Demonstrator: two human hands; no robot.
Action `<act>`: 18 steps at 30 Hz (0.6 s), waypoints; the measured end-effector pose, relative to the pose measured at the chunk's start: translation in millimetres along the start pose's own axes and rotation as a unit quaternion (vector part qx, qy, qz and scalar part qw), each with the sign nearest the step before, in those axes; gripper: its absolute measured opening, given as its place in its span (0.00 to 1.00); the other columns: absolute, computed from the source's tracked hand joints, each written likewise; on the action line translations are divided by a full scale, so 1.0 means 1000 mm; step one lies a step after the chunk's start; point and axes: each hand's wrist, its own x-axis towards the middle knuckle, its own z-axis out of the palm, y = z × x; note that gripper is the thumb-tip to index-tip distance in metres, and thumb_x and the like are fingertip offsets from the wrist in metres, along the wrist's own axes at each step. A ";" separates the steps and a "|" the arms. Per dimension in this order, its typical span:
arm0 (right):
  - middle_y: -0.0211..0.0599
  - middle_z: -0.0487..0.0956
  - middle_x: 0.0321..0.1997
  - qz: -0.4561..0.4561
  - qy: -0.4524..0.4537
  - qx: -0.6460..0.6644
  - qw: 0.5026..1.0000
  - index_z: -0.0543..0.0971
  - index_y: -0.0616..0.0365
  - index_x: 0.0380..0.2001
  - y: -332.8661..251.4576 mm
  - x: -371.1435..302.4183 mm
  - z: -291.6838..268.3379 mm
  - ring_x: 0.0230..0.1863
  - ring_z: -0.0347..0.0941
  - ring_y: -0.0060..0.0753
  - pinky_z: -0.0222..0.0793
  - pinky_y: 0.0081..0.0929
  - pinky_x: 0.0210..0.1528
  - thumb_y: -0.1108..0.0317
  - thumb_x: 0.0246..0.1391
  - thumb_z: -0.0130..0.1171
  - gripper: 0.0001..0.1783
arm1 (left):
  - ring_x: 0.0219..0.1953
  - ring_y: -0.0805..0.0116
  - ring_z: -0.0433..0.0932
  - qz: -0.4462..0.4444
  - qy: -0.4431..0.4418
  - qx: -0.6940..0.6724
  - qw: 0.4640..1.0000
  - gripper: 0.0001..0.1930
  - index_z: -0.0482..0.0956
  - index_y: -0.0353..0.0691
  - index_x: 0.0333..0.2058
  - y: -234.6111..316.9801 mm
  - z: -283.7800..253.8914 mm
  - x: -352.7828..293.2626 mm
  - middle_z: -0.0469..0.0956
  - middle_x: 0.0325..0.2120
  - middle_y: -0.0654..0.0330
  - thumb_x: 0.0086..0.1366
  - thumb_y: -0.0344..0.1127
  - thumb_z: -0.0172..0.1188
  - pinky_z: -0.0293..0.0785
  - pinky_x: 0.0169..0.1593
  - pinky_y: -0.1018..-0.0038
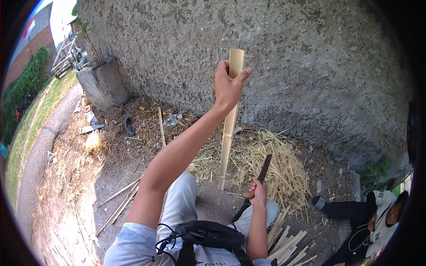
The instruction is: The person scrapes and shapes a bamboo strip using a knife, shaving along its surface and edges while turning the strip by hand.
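Note:
My left hand (228,86) is raised in front of the wall, its fingers wrapped round the upper part of a long split bamboo piece (227,133). The piece stands nearly upright and its lower end comes down close to the ground by my knees. Low at the right, my right hand (258,193) grips the wooden handle of a machete (265,169). Its dark blade points up and slightly right, apart from the bamboo. Behind the blade lies a heap of pale bamboo shavings (284,170).
Split bamboo strips (288,246) lie by my right side; thin sticks (122,201) lie at left. A rough wall (310,80) rises ahead, with a concrete planter (104,84) at far left. Another person (386,213) sits at right. Litter and a plastic cup (170,119) lie near the wall.

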 end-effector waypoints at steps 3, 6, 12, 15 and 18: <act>0.22 0.67 0.19 -0.036 0.013 0.003 0.999 0.71 0.55 0.28 -0.002 -0.008 -0.001 0.17 0.62 0.17 0.61 0.20 0.20 0.70 0.56 0.57 0.06 | 0.31 0.72 0.72 -0.029 0.004 -0.026 0.999 0.23 0.67 0.35 0.37 0.004 0.011 -0.001 0.73 0.30 0.58 0.58 0.45 0.69 0.70 0.36 0.72; 0.23 0.67 0.18 -0.054 0.020 0.020 0.998 0.70 0.55 0.26 -0.006 -0.013 0.006 0.17 0.62 0.18 0.61 0.21 0.19 0.70 0.57 0.55 0.07 | 0.31 0.68 0.71 -0.039 0.034 -0.041 0.998 0.22 0.65 0.35 0.35 -0.007 0.017 0.006 0.73 0.29 0.56 0.58 0.44 0.68 0.70 0.38 0.69; 0.23 0.67 0.18 -0.065 0.039 0.002 0.997 0.70 0.55 0.27 -0.002 -0.014 0.008 0.17 0.62 0.18 0.61 0.21 0.19 0.70 0.57 0.55 0.06 | 0.30 0.69 0.69 -0.021 0.090 -0.044 0.995 0.21 0.64 0.36 0.34 -0.016 0.020 0.014 0.71 0.28 0.58 0.58 0.41 0.69 0.69 0.38 0.69; 0.23 0.67 0.18 -0.055 0.048 -0.019 0.997 0.71 0.56 0.28 0.002 -0.011 0.010 0.17 0.62 0.18 0.61 0.21 0.19 0.70 0.58 0.55 0.06 | 0.29 0.71 0.69 -0.039 0.095 -0.071 0.992 0.21 0.64 0.37 0.33 -0.017 0.015 0.017 0.71 0.27 0.58 0.57 0.39 0.70 0.68 0.37 0.71; 0.24 0.67 0.18 -0.048 0.050 -0.027 0.997 0.71 0.57 0.29 0.009 -0.004 0.013 0.17 0.62 0.19 0.61 0.21 0.19 0.71 0.58 0.54 0.05 | 0.28 0.73 0.69 -0.029 0.106 -0.074 0.991 0.20 0.64 0.37 0.32 -0.022 0.011 0.021 0.71 0.27 0.59 0.57 0.37 0.70 0.68 0.35 0.72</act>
